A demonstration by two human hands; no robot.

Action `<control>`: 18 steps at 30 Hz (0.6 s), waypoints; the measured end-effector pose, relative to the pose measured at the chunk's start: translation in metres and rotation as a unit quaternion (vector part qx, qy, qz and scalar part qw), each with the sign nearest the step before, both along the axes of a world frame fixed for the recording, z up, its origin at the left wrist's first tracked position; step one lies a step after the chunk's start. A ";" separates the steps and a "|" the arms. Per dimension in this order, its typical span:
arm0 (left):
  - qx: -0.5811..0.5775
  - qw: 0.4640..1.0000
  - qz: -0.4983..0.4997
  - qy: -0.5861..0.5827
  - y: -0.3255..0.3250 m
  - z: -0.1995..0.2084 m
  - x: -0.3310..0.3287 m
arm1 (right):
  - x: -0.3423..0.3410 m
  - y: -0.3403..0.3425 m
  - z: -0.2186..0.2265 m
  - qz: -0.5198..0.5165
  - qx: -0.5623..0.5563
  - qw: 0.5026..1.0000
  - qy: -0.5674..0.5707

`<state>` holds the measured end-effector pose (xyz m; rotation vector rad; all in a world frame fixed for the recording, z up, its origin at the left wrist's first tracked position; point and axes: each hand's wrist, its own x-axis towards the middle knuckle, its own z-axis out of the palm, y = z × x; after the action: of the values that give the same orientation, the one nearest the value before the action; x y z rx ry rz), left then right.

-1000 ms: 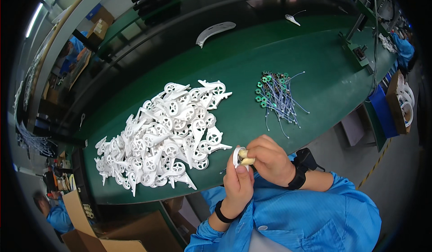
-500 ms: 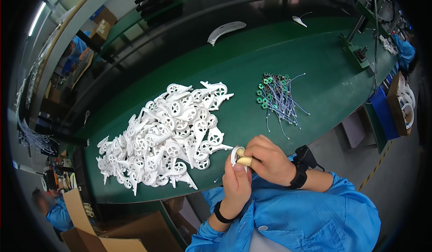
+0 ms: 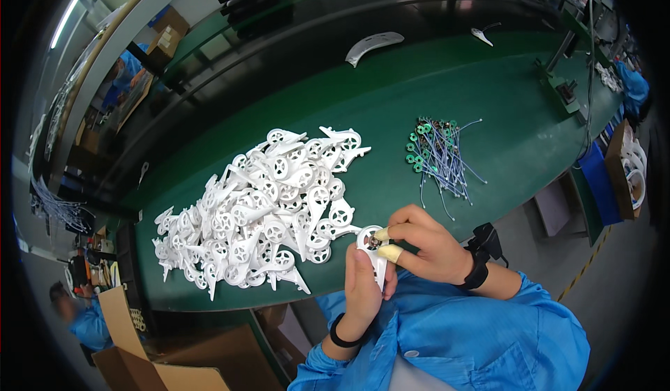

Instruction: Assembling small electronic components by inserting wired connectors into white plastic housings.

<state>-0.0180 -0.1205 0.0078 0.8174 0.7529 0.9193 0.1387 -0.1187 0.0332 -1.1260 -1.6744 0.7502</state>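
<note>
In my left hand [image 3: 361, 288] is a white plastic housing [image 3: 380, 274] with a round end and a tapering arm, gripped between thumb and fingers. Over its round end bends my right hand [image 3: 436, 251], its thumb and index finger in pale yellow finger cots. These two fingertips close in on a small dark, metallic piece at the ring, too small to name. Left of my hands lies a large heap of similar white housings [image 3: 258, 213], with spoked round ends. Farther off to the right is a pile of blue-grey wires [image 3: 447, 164] with small green round boards.
A curved white piece [image 3: 373, 44] and a small white part with a wire [image 3: 481, 36] lie far back on the green table [image 3: 314, 98]. A metal fixture [image 3: 562, 91] stands at the right. Below the near edge is an open cardboard box [image 3: 209, 356]. Other people sit at the left.
The white housing has turned in my left hand, so its round face and arm now show. My right fingertips have drawn slightly apart and shifted right. The whole view has shifted a little.
</note>
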 end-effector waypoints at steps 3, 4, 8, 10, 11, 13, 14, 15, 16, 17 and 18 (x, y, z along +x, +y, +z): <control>0.053 0.996 -0.018 0.075 -0.003 -0.006 -0.002 | -0.001 0.007 -0.002 0.014 -0.019 0.999 -0.026; 0.052 0.995 -0.034 0.075 -0.003 -0.009 -0.003 | 0.000 0.008 -0.004 0.021 -0.040 0.999 -0.017; 0.039 0.992 -0.074 0.093 0.002 -0.005 -0.016 | 0.010 0.023 -0.003 0.036 -0.085 0.994 -0.057; 0.035 0.990 -0.068 0.122 0.004 -0.004 -0.028 | 0.022 0.045 -0.001 -0.015 -0.097 0.995 -0.014; 0.049 0.992 -0.020 0.114 0.004 -0.004 -0.034 | 0.037 0.063 -0.009 -0.033 -0.114 0.993 0.017; 0.112 0.971 0.060 0.203 0.007 -0.016 -0.054 | 0.052 0.107 -0.001 -0.091 -0.083 0.984 0.126; 0.156 0.944 0.097 0.274 0.012 -0.016 -0.062 | 0.073 0.128 -0.009 -0.114 -0.050 0.987 0.102; 0.196 0.908 0.137 0.345 0.017 -0.016 -0.071 | 0.072 0.136 0.004 -0.131 -0.077 0.981 0.119; 0.208 0.878 0.177 0.393 0.020 -0.010 -0.073 | 0.070 0.137 0.006 -0.148 -0.081 0.976 0.135; 0.242 0.838 0.203 0.445 0.025 -0.012 -0.078 | 0.070 0.137 0.008 -0.166 -0.085 0.971 0.151; 0.304 0.794 0.208 0.484 0.032 -0.019 -0.083 | 0.070 0.133 0.005 -0.168 -0.083 0.970 0.154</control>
<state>-0.1015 -0.0887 -0.0112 1.8102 1.6162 1.1411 0.2091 0.0138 0.0383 -1.2948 -1.1429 0.8073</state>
